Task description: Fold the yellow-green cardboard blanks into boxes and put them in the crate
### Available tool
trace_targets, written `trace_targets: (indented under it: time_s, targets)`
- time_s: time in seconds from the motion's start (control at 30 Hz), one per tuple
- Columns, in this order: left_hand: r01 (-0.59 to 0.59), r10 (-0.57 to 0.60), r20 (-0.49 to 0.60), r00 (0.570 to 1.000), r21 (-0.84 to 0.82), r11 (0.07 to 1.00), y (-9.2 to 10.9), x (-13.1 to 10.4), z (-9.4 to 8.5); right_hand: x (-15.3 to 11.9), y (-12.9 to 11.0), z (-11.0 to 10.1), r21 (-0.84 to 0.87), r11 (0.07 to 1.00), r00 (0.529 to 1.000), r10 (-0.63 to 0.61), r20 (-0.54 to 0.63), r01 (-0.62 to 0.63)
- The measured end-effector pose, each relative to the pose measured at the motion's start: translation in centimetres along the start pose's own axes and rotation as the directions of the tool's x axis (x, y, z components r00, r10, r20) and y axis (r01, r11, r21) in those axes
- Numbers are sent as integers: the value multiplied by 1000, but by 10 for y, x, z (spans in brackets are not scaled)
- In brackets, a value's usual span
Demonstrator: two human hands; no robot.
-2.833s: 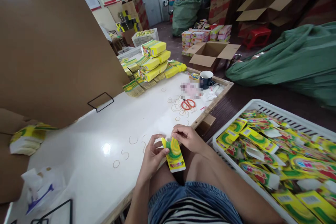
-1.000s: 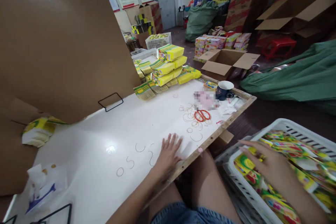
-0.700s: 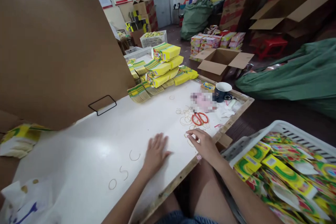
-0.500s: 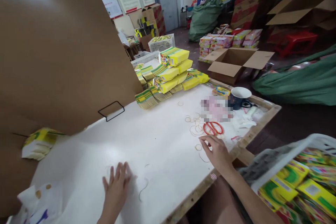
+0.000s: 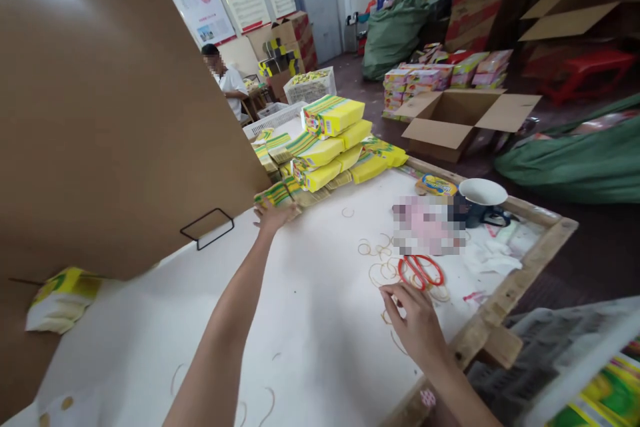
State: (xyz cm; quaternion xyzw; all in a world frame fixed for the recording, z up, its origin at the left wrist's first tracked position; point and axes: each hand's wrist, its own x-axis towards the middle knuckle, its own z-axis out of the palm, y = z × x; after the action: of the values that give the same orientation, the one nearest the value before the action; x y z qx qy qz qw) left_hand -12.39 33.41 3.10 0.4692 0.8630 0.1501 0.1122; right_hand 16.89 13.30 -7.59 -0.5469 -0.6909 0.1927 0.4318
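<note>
My left hand (image 5: 274,215) is stretched out to the far side of the table, its fingers spread against the near edge of a bundle of flat yellow-green cartons (image 5: 273,195). Whether it grips them cannot be made out. My right hand (image 5: 413,317) hovers low over the near right of the table, thumb and forefinger curled together in a pinch. Anything between those fingertips is too small to see. Just beyond it are red-handled scissors (image 5: 421,271) among loose rubber bands (image 5: 380,273). Yellow packs (image 5: 333,117) are piled behind the bundle.
A cardboard sheet (image 5: 125,127) walls off the left side, with a black wire frame (image 5: 207,228) beside it. A mug (image 5: 483,200) stands at the right by the wooden rim (image 5: 530,260). An open carton (image 5: 460,123) and a seated person (image 5: 233,90) are beyond.
My left hand has moved from the near middle of the table forward to the carton bundle. My right hand stays beside the scissors. The view has shifted slightly, bringing a person into sight.
</note>
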Motion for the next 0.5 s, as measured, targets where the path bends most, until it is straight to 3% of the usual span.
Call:
trace_targets:
  time_s: [0.07, 0.13, 0.33, 0.5]
  targets:
    - [26, -26, 7, 1000, 10, 1000, 8, 17, 8, 1, -1, 1, 26, 999, 1000, 24, -9, -24]
    - [28, -28, 10, 1000, 22, 999, 3, 25, 11, 2, -1, 1, 47, 998, 999, 34, -6, -33]
    - [-28, 26, 33, 999, 42, 999, -21, 20, 4, 2, 0, 1, 89, 995, 998, 45, 36, -48]
    - [-33, 32, 25, 999, 54, 998, -9, 31, -1, 3, -1, 1, 97, 994, 998, 55, 32, -57]
